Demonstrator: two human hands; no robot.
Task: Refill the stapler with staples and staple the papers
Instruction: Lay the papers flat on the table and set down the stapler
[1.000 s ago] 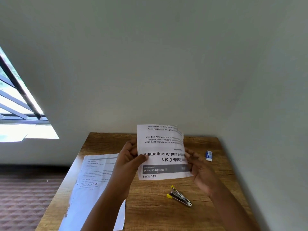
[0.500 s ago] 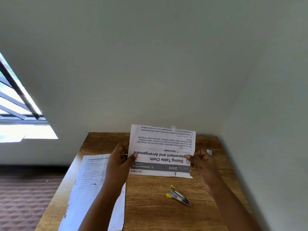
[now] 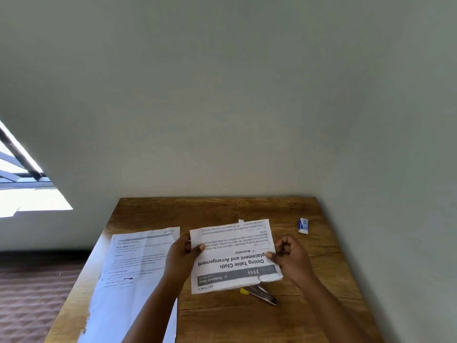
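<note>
Both hands hold 1 white printed sheet with a grey header band (image 3: pixel 235 256) low over the brown wood-grain counter (image 3: pixel 222 209), its text upside down to the wearer. The left hand (image 3: pixel 181 256) pinches the sheet's left edge, thumb on top and fingers behind. The right hand (image 3: pixel 293 256) pinches the right edge, thumb on the face and the other fingers curled. The near right corner of the sheet looks torn or creased.

The small metal stapler with a yellow end (image 3: pixel 259 293) lies on the counter directly under the sheet's near edge, partly covered by it. Whether it is loaded cannot be told. The small white and blue staple box (image 3: pixel 303 226) sits near the counter's far right, well apart from the stapler. A stack of large white printed pages (image 3: pixel 133 273) lies flat at the left and appears to overhang the near edge.

Judgement: papers are being gathered; refilling appears not yet done.

Risks:
1. Setting the sheet down over the stapler could hide it or nudge it.
2. The damaged corner may tear further under a staple.
3. The overhanging stack could slide off if brushed by the left forearm.
</note>
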